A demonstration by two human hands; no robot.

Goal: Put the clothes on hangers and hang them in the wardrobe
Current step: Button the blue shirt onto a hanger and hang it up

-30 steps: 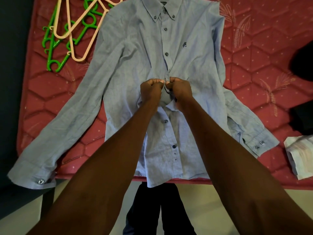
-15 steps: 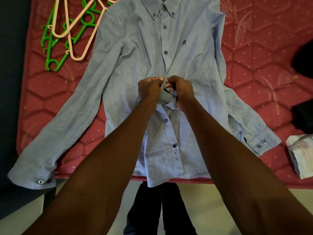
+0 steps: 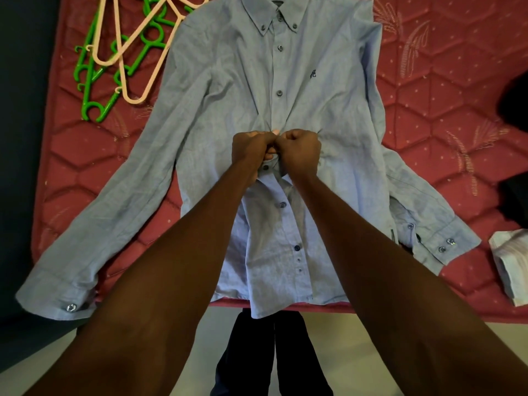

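A light blue long-sleeved shirt lies face up on the red quilted mattress, collar away from me, sleeves spread to both sides. My left hand and my right hand meet at the button placket in the middle of the shirt, fingers curled, each pinching the fabric edge there. Buttons above my hands are fastened; below them the front hangs partly apart. Pink hangers and green hangers lie in a heap at the upper left of the mattress.
A folded white cloth lies at the mattress's right edge. Dark clothing sits at the far right. The shirt hem hangs over the near mattress edge above a pale floor. A dark gap runs along the left.
Both hands have stayed at the same spot on the placket, working the fabric with small finger movements. The shirt and hangers have not shifted.
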